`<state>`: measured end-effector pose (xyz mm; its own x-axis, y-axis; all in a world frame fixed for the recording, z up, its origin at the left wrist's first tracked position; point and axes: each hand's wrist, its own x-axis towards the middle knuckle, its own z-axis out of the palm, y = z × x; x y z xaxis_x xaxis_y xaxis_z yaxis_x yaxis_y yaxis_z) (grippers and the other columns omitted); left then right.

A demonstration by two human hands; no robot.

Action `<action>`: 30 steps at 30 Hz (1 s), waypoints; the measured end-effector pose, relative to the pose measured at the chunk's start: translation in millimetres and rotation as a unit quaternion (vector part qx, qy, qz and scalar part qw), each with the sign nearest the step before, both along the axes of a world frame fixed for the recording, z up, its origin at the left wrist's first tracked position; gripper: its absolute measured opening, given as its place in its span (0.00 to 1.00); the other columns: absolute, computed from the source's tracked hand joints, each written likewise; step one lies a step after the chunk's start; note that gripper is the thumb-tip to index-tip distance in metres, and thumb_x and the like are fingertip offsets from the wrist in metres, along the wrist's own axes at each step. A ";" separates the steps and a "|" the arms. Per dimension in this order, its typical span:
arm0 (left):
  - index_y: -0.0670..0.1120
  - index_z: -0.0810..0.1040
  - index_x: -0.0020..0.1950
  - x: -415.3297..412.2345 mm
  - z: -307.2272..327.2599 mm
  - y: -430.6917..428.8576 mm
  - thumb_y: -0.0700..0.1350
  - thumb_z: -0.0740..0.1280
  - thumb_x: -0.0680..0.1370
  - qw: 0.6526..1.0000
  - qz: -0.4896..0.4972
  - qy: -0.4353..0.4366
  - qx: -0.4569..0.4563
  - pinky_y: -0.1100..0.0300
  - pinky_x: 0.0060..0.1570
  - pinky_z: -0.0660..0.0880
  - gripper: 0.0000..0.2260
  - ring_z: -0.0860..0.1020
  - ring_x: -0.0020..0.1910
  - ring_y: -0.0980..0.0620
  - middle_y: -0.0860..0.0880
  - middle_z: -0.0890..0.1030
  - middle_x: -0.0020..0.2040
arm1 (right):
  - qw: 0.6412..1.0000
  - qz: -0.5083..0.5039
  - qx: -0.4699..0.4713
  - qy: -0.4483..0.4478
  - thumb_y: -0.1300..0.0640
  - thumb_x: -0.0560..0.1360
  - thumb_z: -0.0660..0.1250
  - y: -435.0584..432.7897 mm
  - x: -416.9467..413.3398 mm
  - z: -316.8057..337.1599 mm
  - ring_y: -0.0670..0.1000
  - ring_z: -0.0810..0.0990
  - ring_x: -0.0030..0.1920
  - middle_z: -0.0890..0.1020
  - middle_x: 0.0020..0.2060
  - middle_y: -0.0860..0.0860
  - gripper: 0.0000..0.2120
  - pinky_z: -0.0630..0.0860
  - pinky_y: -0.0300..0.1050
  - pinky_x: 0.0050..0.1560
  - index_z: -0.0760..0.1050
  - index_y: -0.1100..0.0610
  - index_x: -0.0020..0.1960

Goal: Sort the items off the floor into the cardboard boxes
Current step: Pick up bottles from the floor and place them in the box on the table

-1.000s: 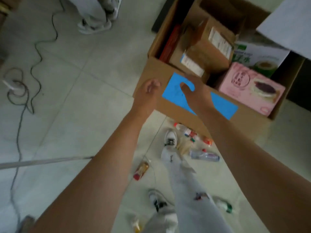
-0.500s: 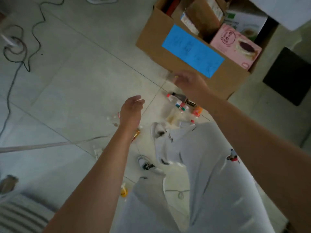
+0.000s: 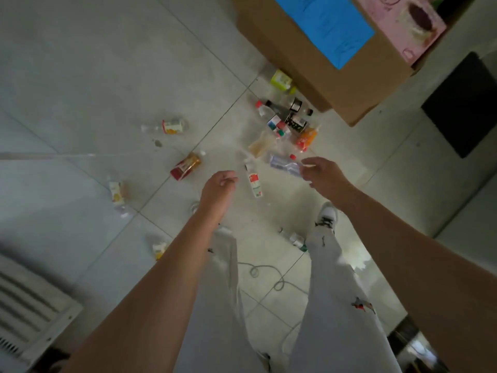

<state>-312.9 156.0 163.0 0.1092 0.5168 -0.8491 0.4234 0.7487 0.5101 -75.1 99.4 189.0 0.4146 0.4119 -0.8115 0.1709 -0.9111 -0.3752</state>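
Hands (image 3: 271, 181) empty; cardboard box (image 3: 333, 63) (pink carton (image 3: 403, 25) inside)

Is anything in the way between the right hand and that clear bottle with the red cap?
Nothing visible is. The right hand reaches down with its fingertips right at the end of the clear bottle, which lies on the floor. The other bottles sit beyond it, nearer the box, not in between.

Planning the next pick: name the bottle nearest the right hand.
The clear water bottle with the red cap, lying directly at the right hand fingertips; the other bottles lie farther off.
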 end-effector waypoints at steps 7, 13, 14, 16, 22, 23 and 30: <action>0.44 0.77 0.63 24.9 -47.7 -62.7 0.40 0.65 0.77 0.993 0.062 0.091 -0.048 0.59 0.49 0.76 0.14 0.80 0.49 0.50 0.47 0.81 0.51 | 0.994 0.091 -0.051 0.041 0.53 0.79 0.64 -64.5 45.1 -80.6 0.49 0.73 0.53 0.77 0.63 0.55 0.20 0.71 0.44 0.59 0.70 0.56 0.70; 0.38 0.74 0.65 89.5 -42.6 -133.3 0.36 0.59 0.80 0.977 0.181 0.085 -0.073 0.72 0.34 0.70 0.14 0.76 0.40 0.55 0.46 0.80 0.48 | 0.988 0.146 -0.038 0.043 0.53 0.78 0.65 -94.1 99.7 -104.6 0.52 0.77 0.52 0.79 0.60 0.57 0.19 0.71 0.45 0.58 0.73 0.57 0.68; 0.37 0.72 0.67 101.1 -43.8 -144.0 0.36 0.57 0.81 0.972 0.203 0.075 -0.089 0.70 0.36 0.70 0.15 0.76 0.40 0.55 0.46 0.79 0.47 | 0.987 0.150 -0.034 0.046 0.53 0.78 0.65 -97.9 105.4 -109.6 0.52 0.76 0.52 0.79 0.61 0.57 0.19 0.72 0.45 0.57 0.73 0.57 0.68; 0.33 0.67 0.69 119.4 -48.0 -163.9 0.35 0.52 0.82 0.965 0.235 0.056 -0.106 0.69 0.34 0.71 0.16 0.75 0.38 0.55 0.46 0.76 0.45 | 0.986 0.151 -0.034 0.063 0.54 0.78 0.66 -106.0 112.5 -122.0 0.51 0.75 0.51 0.78 0.61 0.58 0.20 0.71 0.45 0.54 0.73 0.58 0.68; 0.39 0.74 0.60 134.5 -77.8 -198.2 0.35 0.58 0.81 0.961 0.248 0.055 -0.108 0.63 0.49 0.77 0.10 0.80 0.43 0.54 0.45 0.81 0.48 | 0.985 0.126 -0.089 0.072 0.53 0.75 0.70 -138.7 114.1 -170.7 0.59 0.79 0.56 0.79 0.60 0.60 0.23 0.74 0.53 0.60 0.72 0.58 0.67; 0.40 0.74 0.63 130.7 -90.4 -199.5 0.36 0.59 0.80 0.967 0.223 0.069 -0.107 0.56 0.58 0.75 0.12 0.78 0.50 0.51 0.44 0.80 0.54 | 0.984 0.134 -0.101 0.064 0.52 0.75 0.70 -148.9 111.1 -181.3 0.60 0.79 0.58 0.79 0.61 0.60 0.24 0.74 0.54 0.61 0.71 0.58 0.68; 0.40 0.72 0.68 130.9 -246.9 -247.7 0.38 0.59 0.80 0.972 0.167 0.058 -0.153 0.54 0.62 0.72 0.16 0.75 0.65 0.42 0.40 0.76 0.65 | 0.971 0.132 -0.198 0.004 0.50 0.73 0.73 -259.3 80.9 -306.2 0.61 0.77 0.62 0.76 0.65 0.60 0.31 0.74 0.57 0.63 0.68 0.60 0.70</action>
